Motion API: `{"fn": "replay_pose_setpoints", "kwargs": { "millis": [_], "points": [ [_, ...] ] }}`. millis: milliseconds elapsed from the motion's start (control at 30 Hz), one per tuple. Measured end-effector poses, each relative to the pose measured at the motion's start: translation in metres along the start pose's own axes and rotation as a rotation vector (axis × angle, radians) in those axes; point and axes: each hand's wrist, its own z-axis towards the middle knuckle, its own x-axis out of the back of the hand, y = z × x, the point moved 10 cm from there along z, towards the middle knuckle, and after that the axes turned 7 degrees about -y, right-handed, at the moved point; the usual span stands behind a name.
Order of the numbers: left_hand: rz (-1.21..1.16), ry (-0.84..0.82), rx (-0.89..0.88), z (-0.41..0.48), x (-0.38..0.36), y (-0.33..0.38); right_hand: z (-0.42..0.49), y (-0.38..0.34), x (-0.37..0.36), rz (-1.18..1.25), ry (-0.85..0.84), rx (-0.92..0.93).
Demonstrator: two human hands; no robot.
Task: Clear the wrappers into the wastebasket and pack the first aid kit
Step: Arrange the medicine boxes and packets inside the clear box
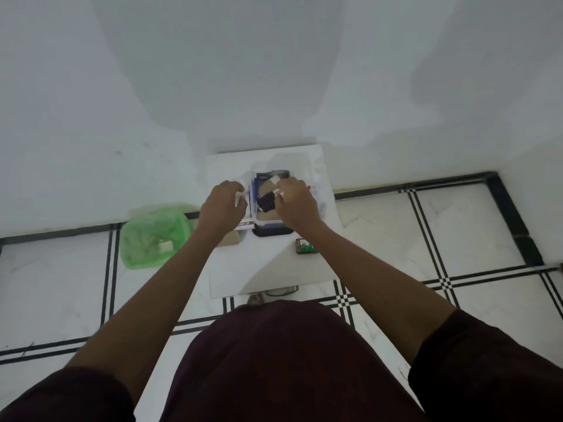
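The first aid kit [272,231], a dark open box with tan, white and black items inside, stands on a small white table [262,269]. My left hand [224,204] is curled around something white at the kit's left side. My right hand [294,201] is closed over the kit's right edge, pinching a small white and red packet. The green wastebasket [154,236] sits on the floor left of the table, with a white wrapper in it.
A small green and white packet [305,247] lies on the table right of the kit. A tan box and a labelled strip [243,224] lie under my left wrist. A white wall is close behind. The tiled floor surrounds the table.
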Motion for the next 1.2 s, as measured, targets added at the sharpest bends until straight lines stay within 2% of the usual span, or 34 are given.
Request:
{"fn": "replay_pose_setpoints", "kwargs": {
  "millis": [133,333,433,600,700,800,867,967,1100,1200],
  "points": [
    [0.014,-0.030,-0.066,-0.005,-0.026,-0.008,-0.007,0.024,-0.016,-0.023,-0.041,-0.104],
    [0.021,0.018,0.010,0.031,-0.025,-0.046,-0.024,0.079,-0.050,0.005,-0.142,-0.261],
    [0.067,-0.028,0.048,0.061,-0.028,-0.065,-0.023,0.097,-0.066,0.053,-0.184,-0.286],
    [0.072,-0.129,0.105,0.099,-0.057,-0.080,-0.014,0.116,-0.066,0.157,-0.079,-0.300],
    [0.055,-0.199,0.165,0.114,-0.079,-0.094,-0.021,0.140,-0.081,0.124,-0.165,-0.378],
    [0.097,-0.246,0.204,0.122,-0.093,-0.107,-0.034,0.157,-0.114,-0.065,-0.437,-0.330],
    [0.123,-0.247,0.212,0.126,-0.095,-0.111,-0.040,0.164,-0.128,-0.194,-0.558,-0.290],
    [0.143,-0.235,0.200,0.129,-0.094,-0.109,-0.037,0.165,-0.130,-0.299,-0.570,-0.214],
    [0.119,-0.182,0.210,0.125,-0.081,-0.107,-0.031,0.162,-0.125,-0.179,-0.571,-0.210],
    [0.069,-0.098,0.235,0.121,-0.059,-0.109,-0.024,0.157,-0.107,-0.095,-0.511,-0.231]
  ]
}}
